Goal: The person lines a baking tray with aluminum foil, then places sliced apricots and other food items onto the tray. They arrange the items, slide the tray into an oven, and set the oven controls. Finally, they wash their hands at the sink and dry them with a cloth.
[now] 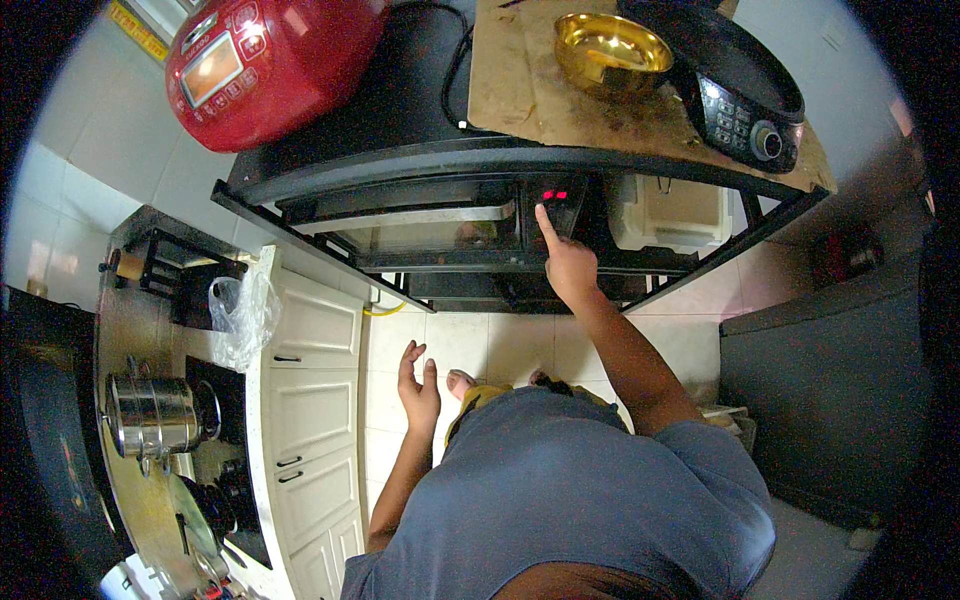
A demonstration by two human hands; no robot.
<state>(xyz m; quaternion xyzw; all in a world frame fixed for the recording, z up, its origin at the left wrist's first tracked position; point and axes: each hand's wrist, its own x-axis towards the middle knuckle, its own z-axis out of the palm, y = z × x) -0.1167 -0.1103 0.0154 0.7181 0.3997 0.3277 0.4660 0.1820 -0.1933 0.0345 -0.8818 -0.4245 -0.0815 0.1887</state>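
Note:
My right hand [570,266] reaches forward with its index finger extended and the other fingers curled in. The fingertip is at the control panel [556,214] of a microwave oven [420,229], just below its lit red display [555,195]. Whether it touches the panel or stops just short, I cannot tell. The oven has a dark glass door with a silver handle [409,216] and sits on a shelf of a black metal rack [525,156]. Low at my left side, my left hand [418,394] hangs in the air, holding nothing, fingers apart.
On the rack's top stand a red rice cooker [300,67], a gold-coloured bowl [611,56] and a black electric cooker [739,90]. A white bin [671,214] sits right of the oven. Leftward is a counter with a steel steamer pot [154,415] and a plastic bag [241,315].

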